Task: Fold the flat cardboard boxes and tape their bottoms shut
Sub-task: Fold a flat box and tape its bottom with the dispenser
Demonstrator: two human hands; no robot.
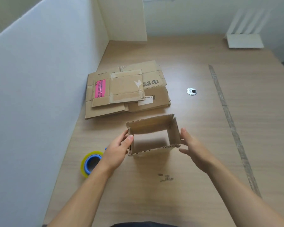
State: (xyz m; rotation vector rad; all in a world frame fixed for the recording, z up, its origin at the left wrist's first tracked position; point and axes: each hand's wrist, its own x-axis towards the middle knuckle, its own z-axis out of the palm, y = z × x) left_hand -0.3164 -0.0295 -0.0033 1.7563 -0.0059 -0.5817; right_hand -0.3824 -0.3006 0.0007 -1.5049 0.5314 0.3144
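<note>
Squared-up box (151, 126) sits between both hands, just this side of the flat stack (121, 89). Left hand (116, 151) pinches its left wall, and the right hand (193, 149) presses flat-fingered on the right wall. Looks light and bendy, so I'd grip near the corners.

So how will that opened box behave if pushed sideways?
Opened box likely racks flat: its bottom looks open, nothing braces the corners. Thin single-wall corrugated edges suggest it's light, so it would probably slide or tip easily.
</note>
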